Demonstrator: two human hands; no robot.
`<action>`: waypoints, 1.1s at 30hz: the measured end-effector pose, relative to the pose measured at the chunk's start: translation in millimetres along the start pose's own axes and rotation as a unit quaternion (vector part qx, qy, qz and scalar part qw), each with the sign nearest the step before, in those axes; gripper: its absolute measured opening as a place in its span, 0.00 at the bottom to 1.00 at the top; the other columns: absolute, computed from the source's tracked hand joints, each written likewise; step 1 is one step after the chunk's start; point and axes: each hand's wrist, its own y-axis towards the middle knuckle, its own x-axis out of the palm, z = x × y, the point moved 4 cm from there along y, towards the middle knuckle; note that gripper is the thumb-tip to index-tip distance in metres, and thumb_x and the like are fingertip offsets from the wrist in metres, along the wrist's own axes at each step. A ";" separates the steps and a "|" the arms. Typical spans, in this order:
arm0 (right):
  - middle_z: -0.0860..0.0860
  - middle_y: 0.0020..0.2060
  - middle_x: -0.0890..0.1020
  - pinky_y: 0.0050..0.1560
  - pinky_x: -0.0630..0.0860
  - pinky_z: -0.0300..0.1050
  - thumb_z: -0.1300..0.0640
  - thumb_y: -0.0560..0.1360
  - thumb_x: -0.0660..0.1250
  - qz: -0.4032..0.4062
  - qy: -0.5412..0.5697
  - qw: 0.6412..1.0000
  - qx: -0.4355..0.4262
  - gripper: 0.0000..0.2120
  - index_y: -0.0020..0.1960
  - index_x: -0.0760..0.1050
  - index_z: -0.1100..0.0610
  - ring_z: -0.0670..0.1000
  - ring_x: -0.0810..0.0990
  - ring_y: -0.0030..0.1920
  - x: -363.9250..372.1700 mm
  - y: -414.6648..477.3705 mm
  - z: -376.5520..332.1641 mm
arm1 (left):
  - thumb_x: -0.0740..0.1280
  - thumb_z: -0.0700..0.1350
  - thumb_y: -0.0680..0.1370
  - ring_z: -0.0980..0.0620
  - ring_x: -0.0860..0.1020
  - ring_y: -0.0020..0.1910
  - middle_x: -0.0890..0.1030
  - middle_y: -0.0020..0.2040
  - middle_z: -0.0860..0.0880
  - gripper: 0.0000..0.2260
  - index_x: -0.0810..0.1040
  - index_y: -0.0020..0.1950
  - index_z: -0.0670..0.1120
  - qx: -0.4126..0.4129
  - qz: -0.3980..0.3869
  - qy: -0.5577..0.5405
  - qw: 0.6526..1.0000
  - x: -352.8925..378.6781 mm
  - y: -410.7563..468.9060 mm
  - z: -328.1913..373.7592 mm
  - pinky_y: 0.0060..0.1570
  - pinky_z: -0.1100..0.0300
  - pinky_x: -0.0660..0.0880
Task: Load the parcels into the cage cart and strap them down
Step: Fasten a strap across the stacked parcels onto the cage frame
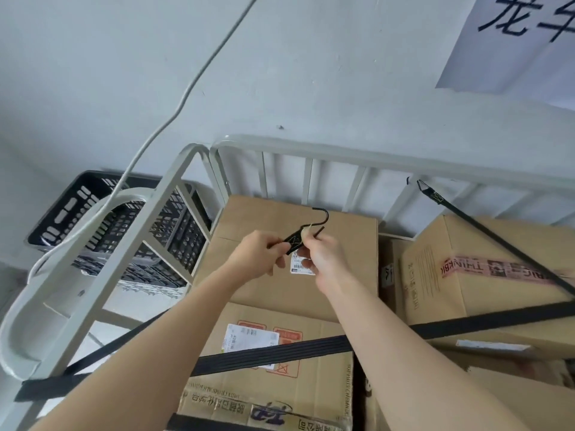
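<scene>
View: the head camera looks down over both bare forearms into the cage cart (342,152).
Left grip: the left hand (258,256) has thumb and fingers pressed together on the black strap webbing (292,241), pinching it just behind the stitched end.
Right grip: the right hand (323,259) pinches the same end from the 3 o'clock side, with its fingertips (308,232) at the foot of the strap hook (320,220).
Hook and grips: the black metal hook rises from the two pinches towards 1 o'clock. Its curved tip is clear of both hands, touches nothing and hangs short of the cart's back rail.
Hook and load: it hangs over the top box (348,269), roughly mid-picture. A white label on that box is partly hidden under the right hand.
Front box: the front box (311,396) sits at 6 o'clock, with printed characters and a shipping label.
Front strap: the front strap (270,353) runs flat across it from 8 o'clock to 3 o'clock, passing under both forearms.
Right box: the right box (466,275) at 3 o'clock carries red printed tape.
Second strap: the second strap (436,197) is hooked on the back rail at 2 o'clock and slants down over the right box.
Outside the cart: a black plastic crate (93,206) sits at 9 o'clock, with a white cable (186,88) running over it and up the wall. A paper sign (513,35) hangs at 1 o'clock.
</scene>
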 end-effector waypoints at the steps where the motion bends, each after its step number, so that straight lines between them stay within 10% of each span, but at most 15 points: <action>1: 0.52 0.32 0.77 0.34 0.69 0.42 0.54 0.79 0.65 0.008 0.003 1.000 0.008 0.10 0.41 0.76 0.57 0.49 0.73 0.32 -0.5 7.2 1.9 | 0.63 0.44 0.80 0.55 0.72 0.23 0.80 0.29 0.53 0.09 0.80 0.44 0.45 -0.013 -0.033 -0.005 0.999 0.4 4.9 -5.5 0.25 0.66 0.69; 33: 0.53 0.28 0.72 0.35 0.66 0.47 0.58 0.78 0.64 0.208 0.038 0.977 0.017 0.18 0.30 0.68 0.58 0.52 0.69 0.30 -111.8 237.8 -34.9 | 0.63 0.44 0.80 0.50 0.65 0.24 0.77 0.29 0.48 0.09 0.81 0.45 0.42 -0.052 -0.022 -0.084 0.995 129.2 249.0 64.5 0.25 0.64 0.61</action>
